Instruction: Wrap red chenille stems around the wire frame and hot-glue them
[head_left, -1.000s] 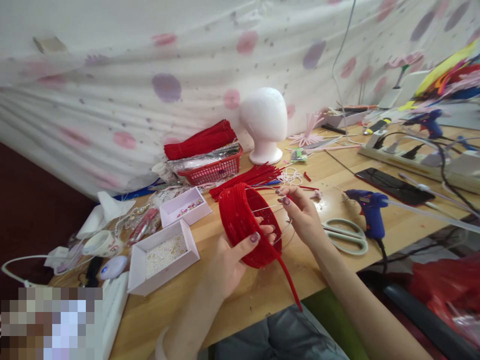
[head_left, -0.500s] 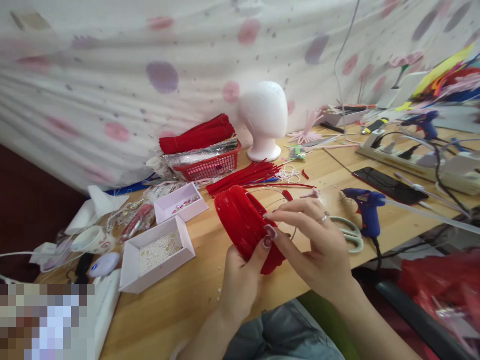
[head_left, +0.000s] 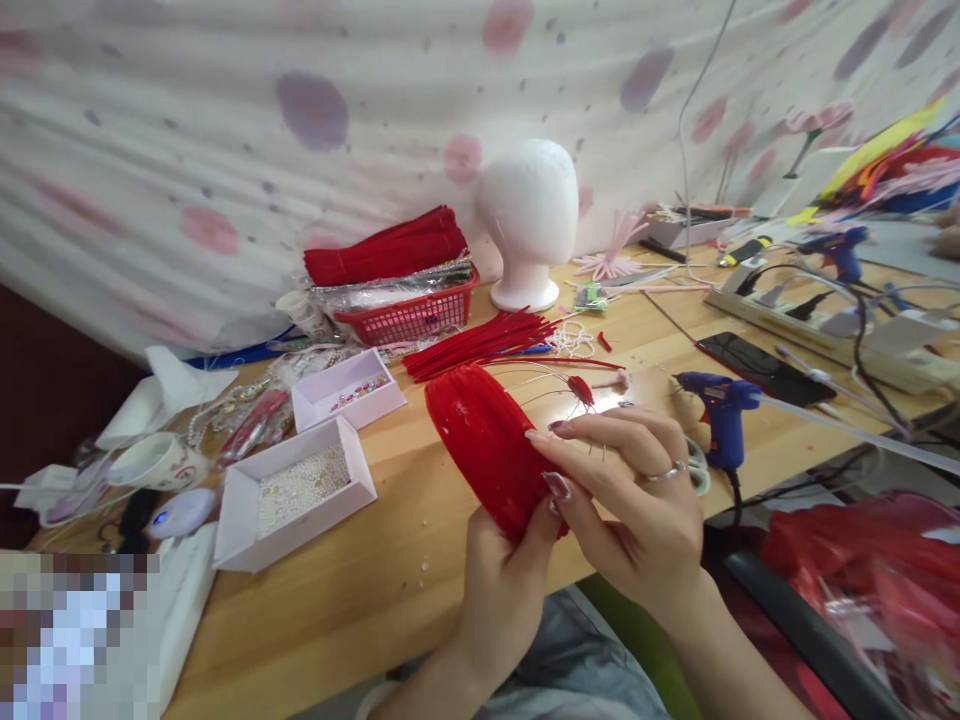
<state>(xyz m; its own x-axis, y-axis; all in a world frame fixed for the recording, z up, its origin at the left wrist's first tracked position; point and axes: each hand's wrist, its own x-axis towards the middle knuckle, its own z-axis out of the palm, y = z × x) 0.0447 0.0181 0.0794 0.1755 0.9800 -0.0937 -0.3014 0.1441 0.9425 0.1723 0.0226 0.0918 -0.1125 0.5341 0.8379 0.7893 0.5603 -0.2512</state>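
Observation:
A wide curved red fuzzy band (head_left: pixel 480 440), like a broad headband, is held up over the table's front. My left hand (head_left: pixel 499 580) grips its lower end, thumb on the face and the other fingers behind. At the band's right edge, my right hand (head_left: pixel 637 500) pinches with thumb and forefinger, the other fingers bent above. Pale specks show on the red surface. Beyond my right fingers is a small red piece with thin wires (head_left: pixel 580 390). A bundle of red chenille stems (head_left: pixel 480 345) lies just behind the band.
White boxes of pearl beads (head_left: pixel 296 495) and coloured gems (head_left: pixel 352 395) stand left. Behind are a red basket (head_left: pixel 409 312) and a white foam head (head_left: pixel 529 220). To the right are a blue glue gun (head_left: pixel 720 405), scissors (head_left: pixel 697 468), a phone (head_left: pixel 765 368) and a power strip (head_left: pixel 806 325).
The band has turned slightly in my hands, so its inner side shows less. My right hand has shifted a little lower along its edge. The whole view has moved slightly.

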